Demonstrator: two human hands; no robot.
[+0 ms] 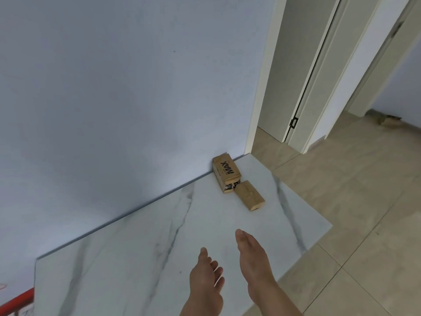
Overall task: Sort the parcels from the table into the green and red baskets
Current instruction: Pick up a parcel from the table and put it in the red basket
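Two brown cardboard parcels lie at the far end of the white marble table (136, 258). The larger parcel (225, 173), printed "MAX", rests against the wall. A smaller flat parcel (249, 198) touches its near end. My left hand (206, 283) hovers over the table's near part, fingers apart and empty. My right hand (252, 261) stretches out flat toward the parcels, well short of them, holding nothing. A red basket rim (17, 301) shows at the bottom left corner. No green basket is in view.
A pale blue wall (114, 87) runs along the table's far side. To the right are a tan tiled floor (353, 213) and white door frames (303, 87) with an open doorway.
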